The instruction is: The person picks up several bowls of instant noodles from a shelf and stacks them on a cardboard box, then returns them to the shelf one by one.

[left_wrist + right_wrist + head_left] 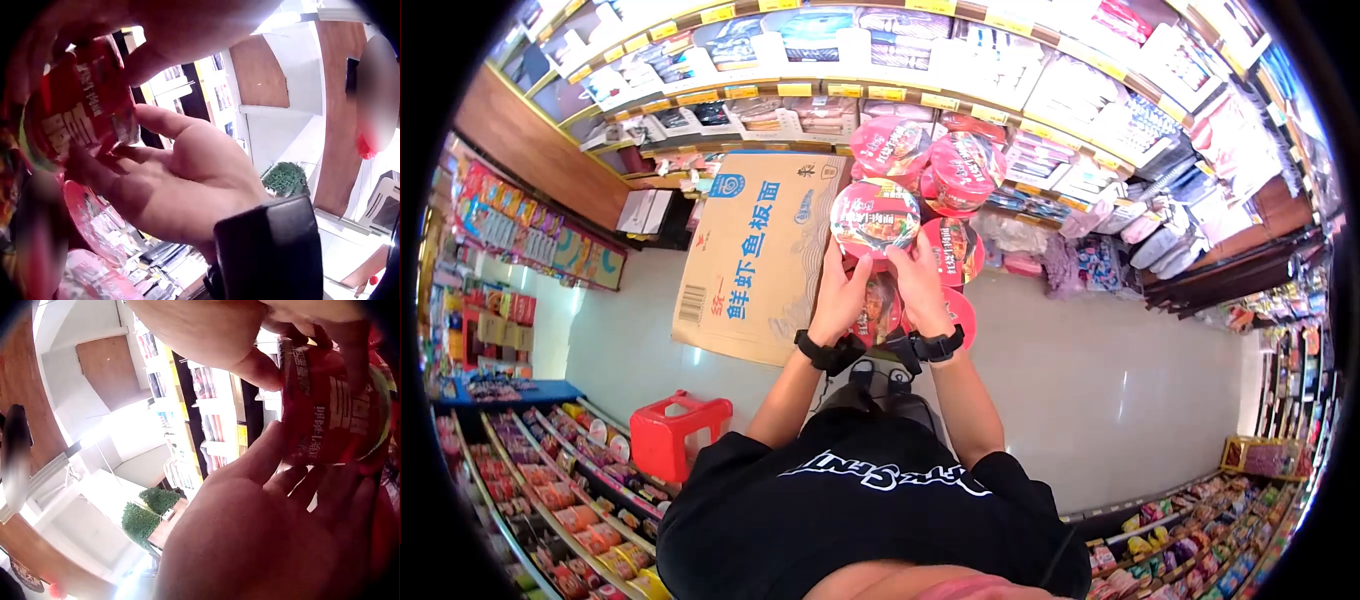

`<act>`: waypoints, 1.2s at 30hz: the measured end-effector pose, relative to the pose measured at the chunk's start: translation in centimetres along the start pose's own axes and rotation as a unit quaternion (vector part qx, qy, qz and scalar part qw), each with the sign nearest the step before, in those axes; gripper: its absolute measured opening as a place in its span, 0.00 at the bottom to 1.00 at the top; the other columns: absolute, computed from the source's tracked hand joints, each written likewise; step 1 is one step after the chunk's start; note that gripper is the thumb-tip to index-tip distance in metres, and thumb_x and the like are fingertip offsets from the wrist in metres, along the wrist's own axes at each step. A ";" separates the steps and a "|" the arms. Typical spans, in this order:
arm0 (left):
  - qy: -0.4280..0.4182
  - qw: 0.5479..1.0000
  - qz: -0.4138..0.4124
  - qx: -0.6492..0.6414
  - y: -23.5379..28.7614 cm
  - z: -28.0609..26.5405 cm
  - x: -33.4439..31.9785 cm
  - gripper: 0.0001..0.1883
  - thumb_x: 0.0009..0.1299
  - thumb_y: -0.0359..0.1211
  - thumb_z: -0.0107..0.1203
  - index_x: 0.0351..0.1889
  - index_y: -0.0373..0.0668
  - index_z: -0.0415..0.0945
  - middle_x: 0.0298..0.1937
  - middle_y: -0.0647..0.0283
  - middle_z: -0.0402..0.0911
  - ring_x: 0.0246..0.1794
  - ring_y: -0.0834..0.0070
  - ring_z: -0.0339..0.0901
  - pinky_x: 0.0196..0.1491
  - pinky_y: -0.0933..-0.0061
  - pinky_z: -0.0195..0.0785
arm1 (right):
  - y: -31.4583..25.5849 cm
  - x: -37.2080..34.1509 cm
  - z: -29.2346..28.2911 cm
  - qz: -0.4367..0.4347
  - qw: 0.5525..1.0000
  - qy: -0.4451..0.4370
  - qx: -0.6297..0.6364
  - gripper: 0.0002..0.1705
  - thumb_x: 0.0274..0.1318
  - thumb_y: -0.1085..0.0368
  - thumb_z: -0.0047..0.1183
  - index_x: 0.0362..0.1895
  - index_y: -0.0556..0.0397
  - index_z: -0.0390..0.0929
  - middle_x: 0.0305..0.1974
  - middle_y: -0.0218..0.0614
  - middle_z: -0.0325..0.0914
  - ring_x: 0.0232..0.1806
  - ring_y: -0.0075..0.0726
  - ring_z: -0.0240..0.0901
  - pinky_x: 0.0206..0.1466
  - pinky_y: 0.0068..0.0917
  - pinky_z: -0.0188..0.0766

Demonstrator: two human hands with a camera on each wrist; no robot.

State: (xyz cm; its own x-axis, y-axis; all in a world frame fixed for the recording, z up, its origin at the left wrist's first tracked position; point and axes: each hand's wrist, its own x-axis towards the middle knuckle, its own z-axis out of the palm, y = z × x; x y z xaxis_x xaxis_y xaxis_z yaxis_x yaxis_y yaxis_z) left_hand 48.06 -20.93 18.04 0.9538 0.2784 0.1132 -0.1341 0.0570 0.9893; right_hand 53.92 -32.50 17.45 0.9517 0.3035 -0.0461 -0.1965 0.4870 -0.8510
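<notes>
Shop floor (1120, 370), pale, glossy; stocked shelves (850, 88) across top of frame. Lower left: red plastic stool (655, 448). Left of centre: cardboard carton (750, 250), blue Chinese lettering. Upper centre: red instant-noodle bowl (875, 215) between left hand (838, 295) and right hand (921, 290), both sets of fingers clamped on its sides. Above, right and below it: more noodle bowls (967, 168).
</notes>
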 end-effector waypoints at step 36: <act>0.101 0.978 -0.042 0.177 8.2 -37.9 -32.3 0.17 0.63 0.22 0.49 0.51 0.34 0.73 0.46 0.50 0.80 0.49 0.58 0.79 0.53 0.64 0.70 | 22.0 -23.8 31.9 0.047 0.776 -0.505 -0.375 0.31 0.66 0.58 0.51 0.66 0.64 0.60 0.53 0.53 0.74 0.54 0.45 0.75 0.56 0.35 0.72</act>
State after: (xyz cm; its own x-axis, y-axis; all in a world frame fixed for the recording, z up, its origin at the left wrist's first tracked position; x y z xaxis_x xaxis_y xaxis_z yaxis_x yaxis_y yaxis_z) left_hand 5.97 6.89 18.99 0.8798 0.4731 0.0452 0.0778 -0.2370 0.9684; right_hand 19.47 -2.90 16.49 0.1964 0.9804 -0.0159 0.2991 -0.0754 -0.9513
